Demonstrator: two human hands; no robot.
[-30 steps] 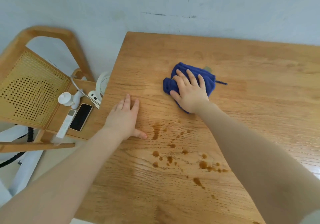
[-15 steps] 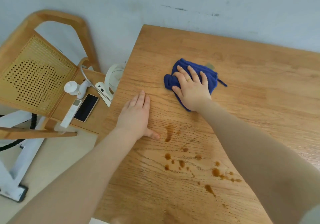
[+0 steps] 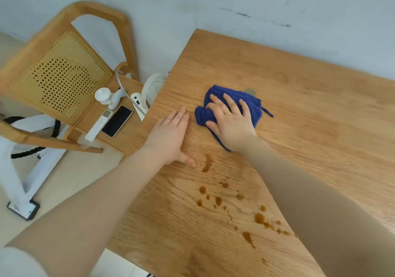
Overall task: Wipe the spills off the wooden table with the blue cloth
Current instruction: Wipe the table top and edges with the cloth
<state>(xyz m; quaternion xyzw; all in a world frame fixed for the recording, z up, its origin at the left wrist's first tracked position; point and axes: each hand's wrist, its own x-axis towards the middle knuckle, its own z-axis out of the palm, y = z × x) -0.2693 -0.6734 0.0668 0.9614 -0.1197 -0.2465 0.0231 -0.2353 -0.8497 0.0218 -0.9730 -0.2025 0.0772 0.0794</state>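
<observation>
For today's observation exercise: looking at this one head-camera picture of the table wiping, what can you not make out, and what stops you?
- Blue cloth: its middle, and any spill under it, hidden by the right hand.
- Brown spills: their right end runs under the right forearm.
- Wooden table: right and near edges cut off by the frame.
- Left hand: the tabletop beneath it is covered.
- White fan: partly behind the table edge.

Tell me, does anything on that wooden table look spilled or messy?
Yes. Brown liquid drops and streaks dot the near part of the light wooden table, unwiped. The crumpled blue cloth lies beyond them under the right hand; the left hand rests flat beside it.
</observation>
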